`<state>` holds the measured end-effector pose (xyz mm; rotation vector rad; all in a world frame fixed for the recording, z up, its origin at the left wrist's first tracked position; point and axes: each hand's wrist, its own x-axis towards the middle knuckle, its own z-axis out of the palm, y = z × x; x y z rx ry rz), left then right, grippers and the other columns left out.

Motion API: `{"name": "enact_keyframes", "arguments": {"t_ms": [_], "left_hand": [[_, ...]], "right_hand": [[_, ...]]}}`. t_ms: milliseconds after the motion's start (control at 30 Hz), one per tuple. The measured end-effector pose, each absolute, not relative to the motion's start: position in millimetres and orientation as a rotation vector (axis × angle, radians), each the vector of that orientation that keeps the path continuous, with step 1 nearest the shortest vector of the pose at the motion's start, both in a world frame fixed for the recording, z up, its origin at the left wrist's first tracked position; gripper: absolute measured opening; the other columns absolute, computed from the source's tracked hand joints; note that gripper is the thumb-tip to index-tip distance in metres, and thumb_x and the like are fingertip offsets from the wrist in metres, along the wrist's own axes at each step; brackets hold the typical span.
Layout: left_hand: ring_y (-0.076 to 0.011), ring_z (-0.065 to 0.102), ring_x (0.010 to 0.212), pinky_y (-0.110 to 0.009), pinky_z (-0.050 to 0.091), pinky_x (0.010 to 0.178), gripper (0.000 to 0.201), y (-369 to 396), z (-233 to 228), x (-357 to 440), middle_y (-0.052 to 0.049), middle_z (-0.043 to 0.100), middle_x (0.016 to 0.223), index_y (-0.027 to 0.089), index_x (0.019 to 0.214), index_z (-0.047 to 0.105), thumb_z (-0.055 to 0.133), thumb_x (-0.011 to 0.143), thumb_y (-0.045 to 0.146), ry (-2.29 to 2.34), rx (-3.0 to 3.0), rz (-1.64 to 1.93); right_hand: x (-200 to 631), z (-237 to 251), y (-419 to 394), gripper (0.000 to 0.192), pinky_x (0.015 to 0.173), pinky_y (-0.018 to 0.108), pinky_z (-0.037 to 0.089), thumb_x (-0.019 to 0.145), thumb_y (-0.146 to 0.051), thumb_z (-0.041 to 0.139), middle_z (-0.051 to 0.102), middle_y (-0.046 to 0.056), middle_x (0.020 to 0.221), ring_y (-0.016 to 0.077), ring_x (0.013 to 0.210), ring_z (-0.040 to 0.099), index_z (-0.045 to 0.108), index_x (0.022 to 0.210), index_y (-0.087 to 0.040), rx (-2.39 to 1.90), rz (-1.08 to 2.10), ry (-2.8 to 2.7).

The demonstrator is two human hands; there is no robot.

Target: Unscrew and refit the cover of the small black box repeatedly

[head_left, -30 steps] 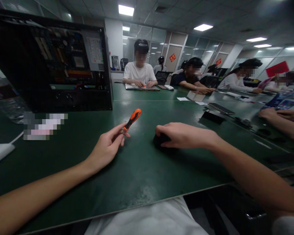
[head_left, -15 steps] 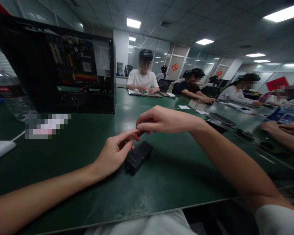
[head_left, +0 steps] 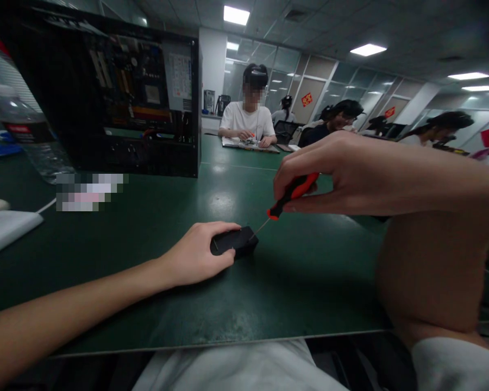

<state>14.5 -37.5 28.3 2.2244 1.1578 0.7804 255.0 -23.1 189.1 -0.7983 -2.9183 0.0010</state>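
Observation:
A small black box-shaped device lies on the green tabletop. My left hand grips it from the left, thumb on the near side and fingers on the far side. Above and to the right, my right hand is closed around the red and black handle of a screwdriver. The thin shaft slants down to the left, and its tip meets the top of the device near its right end. Whether the tip sits in a screw is too small to tell.
An open black computer case stands at the back left. Left of it are a plastic bottle and a white object with a cable. Across the table a person in a white shirt works; more people sit to the right.
My hands have separated. The left has come down onto the black device, which has turned. The right has moved rightward with the screwdriver, its tip now at the device. The view has shifted slightly.

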Motion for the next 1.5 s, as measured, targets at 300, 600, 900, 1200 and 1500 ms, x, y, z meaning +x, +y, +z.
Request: {"name": "enact_keyframes", "arguments": {"t_ms": [300,600,900,1200,1500], "left_hand": [[-0.0221,0.072,0.094,-0.029,0.052,0.083,0.041,-36,15,9,-0.001,0.077,0.108,0.023,0.123,0.071,0.074,0.084,0.037,1.221,2.160,0.801],[-0.0222,0.072,0.093,-0.029,0.052,0.083,0.042,-33,16,9,-0.001,0.077,0.107,0.023,0.124,0.071,0.074,0.085,0.039,1.178,2.162,0.789],[-0.0289,0.070,0.111,-0.036,0.054,0.095,0.064,-38,19,-2,-0.010,0.072,0.128,0.018,0.137,0.063,0.076,0.081,0.048,1.212,2.248,0.757],[-0.0235,0.075,0.088,-0.029,0.056,0.078,0.048,-35,26,-21,-0.004,0.081,0.104,0.020,0.123,0.075,0.069,0.086,0.049,1.278,2.239,0.706],[-0.0225,0.075,0.087,-0.028,0.056,0.078,0.046,-33,27,-20,-0.002,0.081,0.098,0.020,0.125,0.075,0.070,0.086,0.046,1.201,2.142,0.702]], "right_hand": [[239,174,-12,0.016,0.069,0.025,0.046,0.088,-0.019,0.061,0.075,0.001,0.091,0.0127,0.074,0.066,0.074,0.098,-0.020,-0.616,0.043,-2.971],[236,174,-10,0.014,0.078,0.026,0.049,0.088,-0.019,0.062,0.075,0.002,0.095,0.0132,0.080,0.067,0.072,0.098,-0.020,-0.630,0.128,-2.981],[236,175,-10,0.014,0.072,0.024,0.048,0.087,-0.019,0.061,0.073,0.001,0.094,0.0118,0.080,0.066,0.071,0.096,-0.020,-0.599,0.150,-3.003],[229,172,-12,0.014,0.067,0.023,0.045,0.093,-0.026,0.060,0.072,0.002,0.090,0.0103,0.075,0.064,0.072,0.093,-0.018,-0.566,0.108,-2.989],[220,168,-16,0.017,0.065,0.023,0.043,0.094,-0.028,0.058,0.072,0.002,0.086,0.0104,0.069,0.062,0.070,0.099,-0.018,-0.650,0.051,-2.933]]}}
